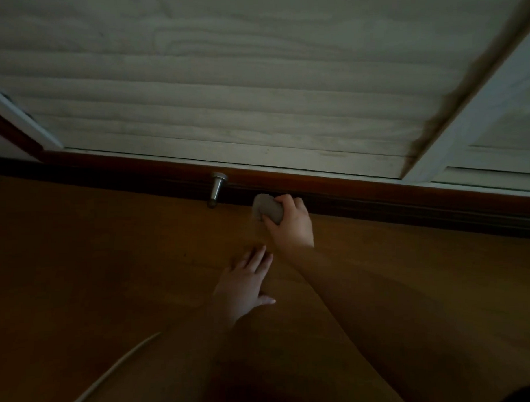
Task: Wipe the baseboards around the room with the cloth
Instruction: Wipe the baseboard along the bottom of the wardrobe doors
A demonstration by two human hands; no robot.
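Doorstop juts from baseboard just left of cloth — right hand grips it, left hand flat.

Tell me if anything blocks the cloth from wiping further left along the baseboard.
Yes. A metal doorstop juts out from the baseboard just left of the cloth that the right hand holds against it. The wipe must go around it.

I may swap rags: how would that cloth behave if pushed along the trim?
The cloth bunches inside the right hand, so it is probably soft, floppy and light. Against the grooved baseboard it should mould in rather than slide stiffly.
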